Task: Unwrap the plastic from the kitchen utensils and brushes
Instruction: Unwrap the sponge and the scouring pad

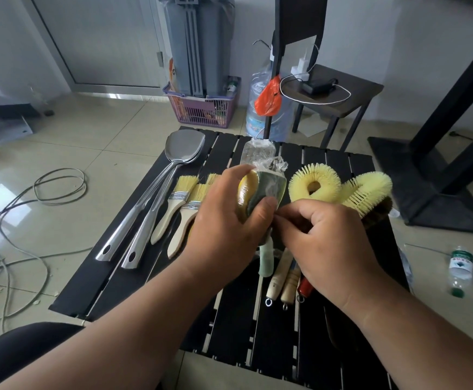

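The wrapped sponge brush (260,192) is gripped by the left hand (224,218) above the table's (133,266) middle while its plastic (271,164) is pinched by the right hand (322,243); a sharp tug could tear the film short or sweep the yellow brushes (339,187) off the right edge.

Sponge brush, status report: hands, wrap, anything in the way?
Left hand grips the sponge brush above the black table. Right hand pinches plastic wrap at its lower edge. Wrap still on. Nothing blocking.

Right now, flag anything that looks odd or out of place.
A water bottle lies tipped on the floor right of the table. Loose cables sprawl across the floor on the left. Nothing looks spilled or broken.
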